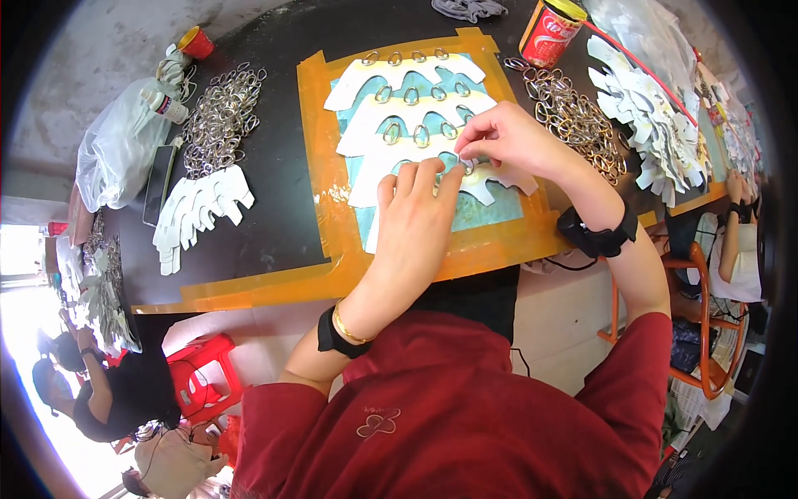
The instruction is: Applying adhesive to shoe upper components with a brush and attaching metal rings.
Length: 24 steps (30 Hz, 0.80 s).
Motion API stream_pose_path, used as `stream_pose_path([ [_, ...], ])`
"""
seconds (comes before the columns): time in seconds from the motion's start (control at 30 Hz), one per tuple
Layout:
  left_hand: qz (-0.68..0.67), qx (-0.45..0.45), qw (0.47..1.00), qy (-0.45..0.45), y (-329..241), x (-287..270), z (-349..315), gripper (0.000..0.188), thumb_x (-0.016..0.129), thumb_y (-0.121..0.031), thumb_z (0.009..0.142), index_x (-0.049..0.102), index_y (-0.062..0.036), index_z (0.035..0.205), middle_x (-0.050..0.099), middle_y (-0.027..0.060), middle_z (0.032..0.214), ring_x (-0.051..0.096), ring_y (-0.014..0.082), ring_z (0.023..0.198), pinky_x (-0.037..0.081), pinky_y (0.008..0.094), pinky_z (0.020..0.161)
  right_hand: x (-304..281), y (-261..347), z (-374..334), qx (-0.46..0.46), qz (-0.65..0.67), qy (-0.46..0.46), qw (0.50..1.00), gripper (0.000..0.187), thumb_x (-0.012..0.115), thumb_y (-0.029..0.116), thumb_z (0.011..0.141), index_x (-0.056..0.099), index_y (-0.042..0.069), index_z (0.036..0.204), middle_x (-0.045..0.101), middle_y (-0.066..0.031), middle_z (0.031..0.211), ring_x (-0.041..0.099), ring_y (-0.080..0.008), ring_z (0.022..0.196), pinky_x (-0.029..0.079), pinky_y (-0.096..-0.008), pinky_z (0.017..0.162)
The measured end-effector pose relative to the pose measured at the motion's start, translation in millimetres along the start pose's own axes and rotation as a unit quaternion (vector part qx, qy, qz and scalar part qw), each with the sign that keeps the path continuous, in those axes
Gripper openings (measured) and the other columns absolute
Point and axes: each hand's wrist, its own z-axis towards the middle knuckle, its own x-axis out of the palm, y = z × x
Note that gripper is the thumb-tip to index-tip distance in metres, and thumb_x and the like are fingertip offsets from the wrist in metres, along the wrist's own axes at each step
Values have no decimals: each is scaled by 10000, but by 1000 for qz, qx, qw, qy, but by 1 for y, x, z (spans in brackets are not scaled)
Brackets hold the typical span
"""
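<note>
Several white cut-out pieces with scalloped edges and tabs, such as the one at the top (pixel 362 83), lie in overlapping rows on a blue-green sheet (pixel 490 214). Oval metal rings (pixel 421 135) sit along their tabs. My left hand (pixel 411 208) rests on the nearest piece, fingers spread and bent downward, its thumb close to a ring. Just right of it, my right hand (pixel 507 141) pinches a small white tab beside a ring (pixel 468 165) on that piece. The fingertips partly cover the tab and ring.
Orange tape (pixel 312 141) borders the sheet on the dark table (pixel 283 241). Piles of metal rings lie left (pixel 220 116) and right (pixel 573 121). Stacked white pieces (pixel 199 208) are left; more (pixel 644 125) are right, near a red container (pixel 550 35). Other people work at both sides.
</note>
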Motion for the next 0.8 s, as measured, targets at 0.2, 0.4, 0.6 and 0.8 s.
stream_pose_path([
  [0.2,-1,-1,1000,2,0,8,1,357,641,-7,803,670,-91,1148,591,86,1136,549,272,1061,380,424,913,1,-1,1,27,11,-8,1000,115,707,65,823,737,-15,901,698,-67,760,616,-100,657,508,-265,592],
  [0.4,-5,1,1000,6,1,8,1,309,645,-13,802,698,-95,1096,591,87,1122,542,282,1064,381,425,915,9,-2,-5,-16,-31,-51,998,130,709,85,811,739,-5,899,704,-100,789,653,-157,712,512,-304,668],
  [0.6,-2,-2,1000,15,-1,10,2,258,649,-35,827,707,-96,1071,588,87,1111,541,278,1061,380,424,911,12,6,-9,-36,-130,-66,989,130,713,128,788,749,52,888,647,-111,825,633,-264,777,498,-357,694],
  [0.8,7,1,1000,18,-1,9,1,238,648,-57,847,702,-95,1076,589,86,1114,542,273,1061,380,429,911,15,7,-10,-40,-170,-69,982,115,728,91,830,731,16,917,587,-64,788,580,-164,687,464,-306,637],
])
